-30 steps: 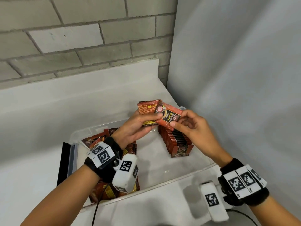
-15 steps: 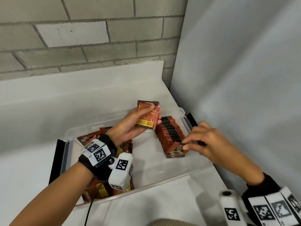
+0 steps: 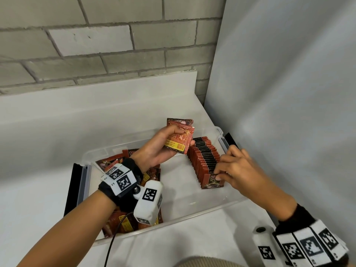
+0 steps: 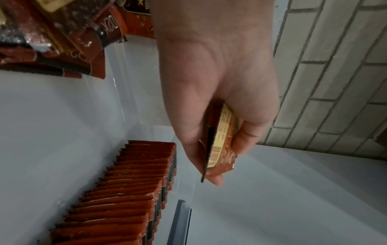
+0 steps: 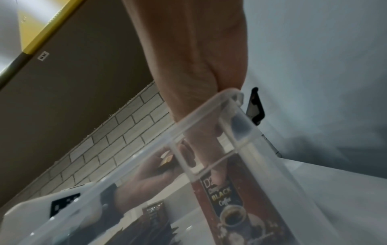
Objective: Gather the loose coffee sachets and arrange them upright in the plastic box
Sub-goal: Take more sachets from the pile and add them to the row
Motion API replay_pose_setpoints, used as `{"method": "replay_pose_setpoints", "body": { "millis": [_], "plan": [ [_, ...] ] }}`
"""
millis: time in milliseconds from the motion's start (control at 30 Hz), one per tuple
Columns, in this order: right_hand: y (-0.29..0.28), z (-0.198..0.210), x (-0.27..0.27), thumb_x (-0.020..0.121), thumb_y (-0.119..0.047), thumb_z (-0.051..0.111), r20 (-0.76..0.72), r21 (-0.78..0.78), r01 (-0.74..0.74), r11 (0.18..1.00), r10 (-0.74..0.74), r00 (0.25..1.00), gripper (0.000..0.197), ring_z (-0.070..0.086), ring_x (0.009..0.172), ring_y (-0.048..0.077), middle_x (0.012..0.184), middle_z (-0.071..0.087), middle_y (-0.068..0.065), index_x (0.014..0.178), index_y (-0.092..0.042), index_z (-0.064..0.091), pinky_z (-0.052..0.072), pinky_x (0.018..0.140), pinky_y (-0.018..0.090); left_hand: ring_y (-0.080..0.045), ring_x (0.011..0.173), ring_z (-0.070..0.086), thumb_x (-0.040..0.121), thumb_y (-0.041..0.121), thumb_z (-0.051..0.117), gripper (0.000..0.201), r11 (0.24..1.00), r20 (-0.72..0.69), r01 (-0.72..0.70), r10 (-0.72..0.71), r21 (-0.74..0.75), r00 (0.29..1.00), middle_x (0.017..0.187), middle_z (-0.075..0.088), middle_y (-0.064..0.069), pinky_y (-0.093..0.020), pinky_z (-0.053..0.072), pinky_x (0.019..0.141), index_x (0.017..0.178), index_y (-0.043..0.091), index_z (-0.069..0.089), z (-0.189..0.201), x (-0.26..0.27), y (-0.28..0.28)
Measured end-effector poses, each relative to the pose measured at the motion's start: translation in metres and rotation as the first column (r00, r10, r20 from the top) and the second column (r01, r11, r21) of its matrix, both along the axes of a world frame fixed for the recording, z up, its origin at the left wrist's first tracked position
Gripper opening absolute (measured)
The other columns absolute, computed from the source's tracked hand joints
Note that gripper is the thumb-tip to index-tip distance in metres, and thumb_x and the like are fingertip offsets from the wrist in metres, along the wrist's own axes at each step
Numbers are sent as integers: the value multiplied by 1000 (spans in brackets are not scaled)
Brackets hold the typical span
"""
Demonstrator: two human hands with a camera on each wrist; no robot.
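Observation:
A clear plastic box (image 3: 192,214) stands on the white counter. Along its right side runs a row of upright red-and-black sachets (image 3: 205,158), which also shows in the left wrist view (image 4: 130,190). My right hand (image 3: 218,177) pinches the top of the front sachet (image 3: 212,182) at the near end of that row; through the box wall this sachet (image 5: 226,207) reads "BLACK Coffee". My left hand (image 3: 171,143) holds a small stack of sachets (image 3: 180,136) above the box's far side, thumb on top (image 4: 222,140). Loose sachets (image 3: 134,218) lie piled at the box's left end.
Black latch handles stick out at the box's left end (image 3: 74,189) and right end (image 3: 231,138). A grey panel (image 3: 289,93) rises close beside the box on the right. A brick wall (image 3: 115,45) stands behind the counter's raised back edge.
My right hand took one sachet from the stack in my left hand and carried it down to the near end of the upright row, where it stays. The left hand barely moved.

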State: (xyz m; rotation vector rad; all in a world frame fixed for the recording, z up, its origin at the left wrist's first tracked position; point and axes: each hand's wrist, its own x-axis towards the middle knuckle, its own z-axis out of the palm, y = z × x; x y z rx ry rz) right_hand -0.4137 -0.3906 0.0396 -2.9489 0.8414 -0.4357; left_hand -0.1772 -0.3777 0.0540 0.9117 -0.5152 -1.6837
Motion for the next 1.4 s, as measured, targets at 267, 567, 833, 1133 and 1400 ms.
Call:
{"method": "replay_pose_setpoints", "body": {
  "millis": [267, 567, 833, 1133, 1400],
  "plan": [
    [-2, -2, 1, 63, -23, 78, 71, 70, -29, 997, 24, 997, 11, 33, 79, 11, 68, 62, -9, 68, -17, 71, 37, 69, 19, -16, 77, 66, 71, 10, 63, 54, 999, 78, 19, -17, -28, 997, 96, 66, -7, -26, 55, 64, 125, 8, 58, -3, 0, -2],
    [-2, 3, -1, 66, -19, 77, 159, 188, 8, 982, -39, 987, 13, 39, 81, 10, 72, 61, -7, 76, -12, 73, 37, 72, 11, -20, 86, 70, 74, -1, 64, 44, 991, 86, 76, -67, -111, 994, 97, 73, -8, -31, 58, 77, 115, 14, 64, -6, 0, 0],
    [10, 36, 24, 73, -21, 80, 410, 605, 73, 793, -388, 825, 21, 53, 72, -2, 75, 62, -11, 92, -20, 71, 40, 66, 7, -26, 91, 70, 54, 9, 91, 61, 975, 108, 143, -126, -172, 986, 99, 71, -13, -35, 57, 77, 110, 13, 69, -8, -3, 0],
    [6, 15, 40, 77, -16, 76, 488, 751, -56, 658, -496, 718, 19, 60, 69, 4, 73, 67, -10, 83, -29, 63, 48, 70, 18, -26, 99, 68, 51, 29, 94, 61, 968, 89, 193, -180, -159, 980, 108, 69, -15, -34, 56, 83, 106, 13, 72, -8, -10, 2],
    [13, 17, 33, 75, -6, 73, 652, 732, -242, 636, -551, 521, 15, 67, 78, 7, 83, 72, -7, 85, -17, 68, 50, 74, 13, -19, 82, 64, 53, 61, 83, 78, 962, 22, 273, -272, 0, 962, 100, 67, -13, -32, 56, 74, 111, 11, 66, -6, -13, 1]
  ]
}}
